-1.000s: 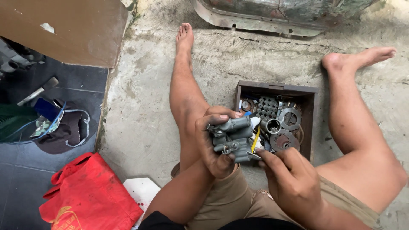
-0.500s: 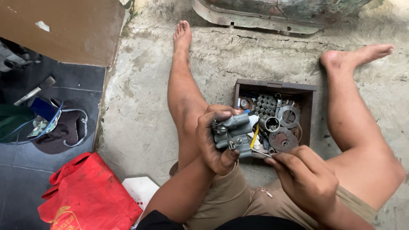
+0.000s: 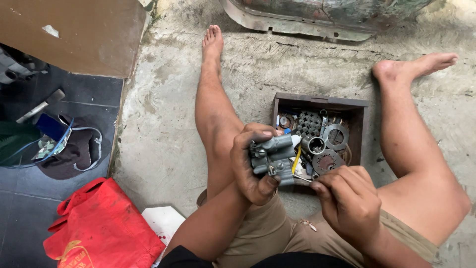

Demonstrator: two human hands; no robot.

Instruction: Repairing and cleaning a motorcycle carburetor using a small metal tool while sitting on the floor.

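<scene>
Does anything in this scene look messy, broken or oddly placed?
Nothing looks broken. The wooden box on the concrete floor holds a loose jumble of gears and metal rings. The left hand holds a grey metal part, and the right hand works a thin tool at it. A red bag lies crumpled nearby.

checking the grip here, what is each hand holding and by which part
Left hand wraps the body of a grey metal engine part. Right hand pinches the end of a thin tool; which part, cannot be told.

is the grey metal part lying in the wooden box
No, the left hand holds the grey metal part up above the wooden box.
</scene>
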